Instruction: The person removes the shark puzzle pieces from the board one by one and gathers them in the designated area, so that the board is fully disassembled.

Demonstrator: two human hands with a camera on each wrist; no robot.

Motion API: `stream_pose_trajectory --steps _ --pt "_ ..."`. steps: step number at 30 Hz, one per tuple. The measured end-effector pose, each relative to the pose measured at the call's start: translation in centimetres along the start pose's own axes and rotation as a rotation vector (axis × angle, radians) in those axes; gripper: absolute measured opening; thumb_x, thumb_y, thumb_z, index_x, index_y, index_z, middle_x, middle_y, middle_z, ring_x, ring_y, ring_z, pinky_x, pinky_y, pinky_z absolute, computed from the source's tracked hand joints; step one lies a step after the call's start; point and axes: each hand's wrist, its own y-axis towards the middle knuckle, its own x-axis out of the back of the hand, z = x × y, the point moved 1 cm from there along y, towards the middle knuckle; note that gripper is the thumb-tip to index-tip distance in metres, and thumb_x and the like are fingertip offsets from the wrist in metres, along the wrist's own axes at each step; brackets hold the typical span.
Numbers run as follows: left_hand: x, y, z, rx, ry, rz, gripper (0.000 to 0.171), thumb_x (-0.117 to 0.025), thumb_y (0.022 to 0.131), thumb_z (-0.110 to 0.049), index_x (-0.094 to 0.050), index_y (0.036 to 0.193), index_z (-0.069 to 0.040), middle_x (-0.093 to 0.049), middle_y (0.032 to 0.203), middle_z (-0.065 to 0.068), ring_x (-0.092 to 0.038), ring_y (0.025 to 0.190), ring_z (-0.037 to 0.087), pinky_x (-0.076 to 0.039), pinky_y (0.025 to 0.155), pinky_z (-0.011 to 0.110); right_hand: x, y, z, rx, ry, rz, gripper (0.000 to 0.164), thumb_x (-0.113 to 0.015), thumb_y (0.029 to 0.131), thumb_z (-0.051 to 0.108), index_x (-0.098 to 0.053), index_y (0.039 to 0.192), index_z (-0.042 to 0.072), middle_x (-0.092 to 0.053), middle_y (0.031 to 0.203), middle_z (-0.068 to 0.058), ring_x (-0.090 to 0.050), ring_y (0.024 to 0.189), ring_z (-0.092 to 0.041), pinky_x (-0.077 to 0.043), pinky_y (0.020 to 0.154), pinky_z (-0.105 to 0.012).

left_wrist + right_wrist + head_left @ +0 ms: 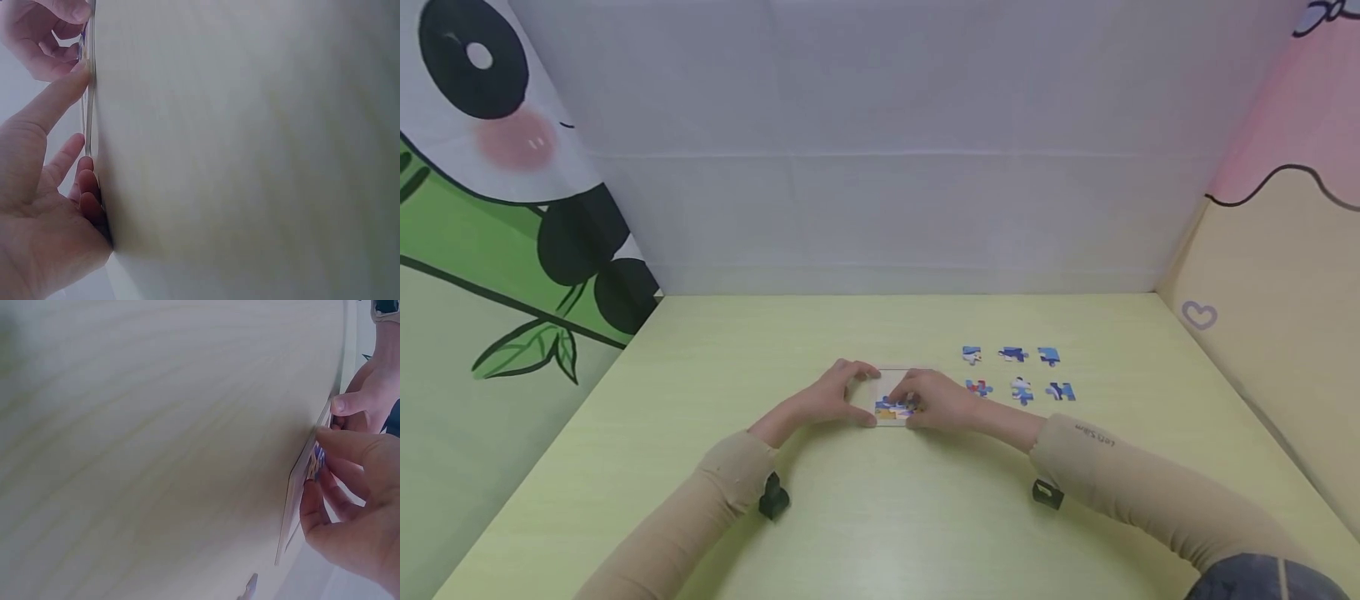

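Note:
A small pale puzzle board [891, 382] lies flat on the table between my two hands. Joined blue, white and yellow puzzle pieces [887, 411] fill its lower part, partly covered by the right hand. My left hand [823, 398] holds the board at its left side, thumb at the near corner and fingertips by the far one. Over the board's right part, my right hand [938, 400] pinches a colourful puzzle piece [317, 456] between thumb and fingers, low against the board. The right wrist view shows the board's thin edge [287, 519] just beneath those fingers.
To the right of the board, several loose puzzle pieces [1022, 390] lie spaced in two rows on the pale wooden table [895, 508]. A white cloth wall [880, 217] closes off the back, with printed panels on both sides.

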Motion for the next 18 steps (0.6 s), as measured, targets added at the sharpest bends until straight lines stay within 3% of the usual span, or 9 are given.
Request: stream_pose_trajectory --steps 9,18 --pt "-0.2 0.0 -0.3 0.013 -0.005 -0.004 0.072 -0.085 0.077 -0.032 -0.048 0.138 -0.023 -0.043 0.134 0.013 -0.041 0.114 0.026 -0.037 0.100 0.044 0.8 -0.3 -0.6 -0.005 0.040 0.057 0.040 -0.074 0.083 0.003 -0.069 0.122 0.009 -0.064 0.115 -0.007 -0.060 0.100 -0.019 -0.053 0.087 -0.033" --pt "-0.2 0.1 -0.1 -0.001 0.013 -0.018 0.072 -0.086 0.075 -0.030 -0.050 0.137 -0.021 -0.044 0.132 0.014 -0.042 0.115 0.025 -0.038 0.100 0.043 0.6 -0.5 -1.2 -0.035 0.060 0.025 0.040 -0.074 0.082 0.003 -0.068 0.120 0.016 -0.064 0.115 -0.001 -0.060 0.095 -0.015 -0.053 0.085 -0.029"
